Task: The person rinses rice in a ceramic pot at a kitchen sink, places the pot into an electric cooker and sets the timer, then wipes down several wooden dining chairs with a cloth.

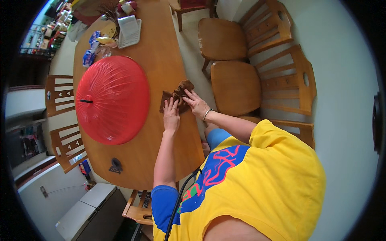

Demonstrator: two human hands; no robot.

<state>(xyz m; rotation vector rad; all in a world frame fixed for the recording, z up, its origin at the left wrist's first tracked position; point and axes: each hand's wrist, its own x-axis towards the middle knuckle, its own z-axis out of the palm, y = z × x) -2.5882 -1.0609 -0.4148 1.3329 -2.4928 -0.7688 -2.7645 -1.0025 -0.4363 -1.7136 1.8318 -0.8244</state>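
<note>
A bunched brown cloth lies on the wooden table, close to the edge on my right. My left hand rests on its near left part, fingertips pressing into the fabric. On the other side, my right hand has its fingers on the gathered folds and wears a beaded bracelet. The two hands are a short way apart, and the fabric under the fingers is hidden. To the left of the cloth stands a large red mesh food cover with a black handle; what is beneath it cannot be made out.
White plastic trays, a blue-and-white packet and other small items crowd the table's far end. A small dark object lies near its close end. Wooden chairs line the right side; others stand left.
</note>
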